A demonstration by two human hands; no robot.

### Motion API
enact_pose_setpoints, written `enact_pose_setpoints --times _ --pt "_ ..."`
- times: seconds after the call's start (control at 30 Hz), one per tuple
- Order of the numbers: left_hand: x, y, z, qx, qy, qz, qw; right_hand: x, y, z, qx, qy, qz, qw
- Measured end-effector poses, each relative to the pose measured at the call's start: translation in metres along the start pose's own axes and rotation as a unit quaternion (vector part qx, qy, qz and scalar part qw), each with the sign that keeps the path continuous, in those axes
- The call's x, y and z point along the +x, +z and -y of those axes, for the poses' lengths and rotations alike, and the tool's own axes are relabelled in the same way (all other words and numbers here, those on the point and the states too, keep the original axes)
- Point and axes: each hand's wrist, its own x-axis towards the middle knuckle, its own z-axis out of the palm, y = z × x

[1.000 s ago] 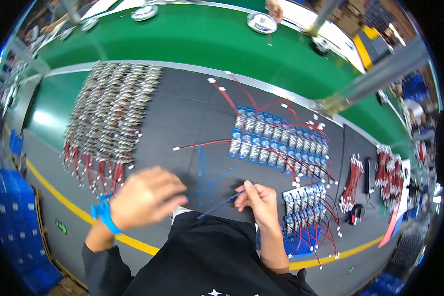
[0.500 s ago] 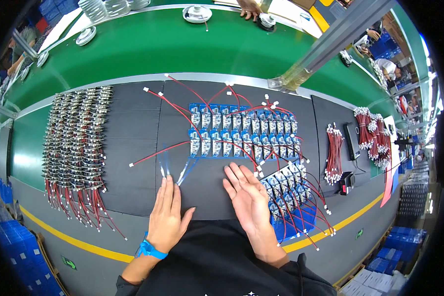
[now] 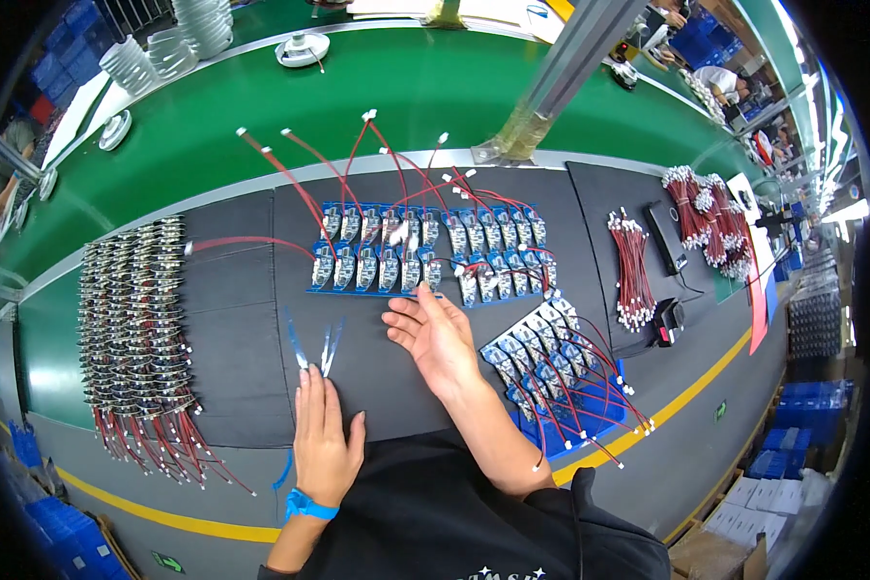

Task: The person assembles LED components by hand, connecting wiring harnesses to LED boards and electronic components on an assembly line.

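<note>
1. Fingers of the right hand are parted and loosely curled, palm showing, with one fingertip at the lower edge of the wired circuit boards; no closed grip shows from where I stand.
2. The left hand, a blue band on its wrist, lies flat with its fingers straight and nothing clasped. Thin blue strips lie just ahead of its fingertips; whether they touch, I can't tell.
3. A moment ago the right hand was below the boards, clear of them; now it has reached up to their edge.
4. Those boards ran as one double row before. Now a narrow, stepped break parts the left section from the right section, both on the dark surface.
5. A red wire that sloped down to the left now reaches level toward the stacked boards, its end blurred.
6. More boards remain by the blue tray near the right forearm.
7. Pale lettering and stars mark the person's black top, partly cut off by the lower edge of view.
</note>
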Motion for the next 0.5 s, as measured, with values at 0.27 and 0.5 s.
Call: enact_pose_setpoints --times 0.27,0.5 --pt "0.013 0.004 0.000 -0.052 0.019 -0.104 0.993 -0.025 -0.001 0.003 -0.080 -0.097 0.125 0.984" --pt "-0.001 -0.024 0.048 -0.902 -0.268 -0.052 0.335 -0.057 -0.038 0.002 -0.091 0.031 0.310 0.946"
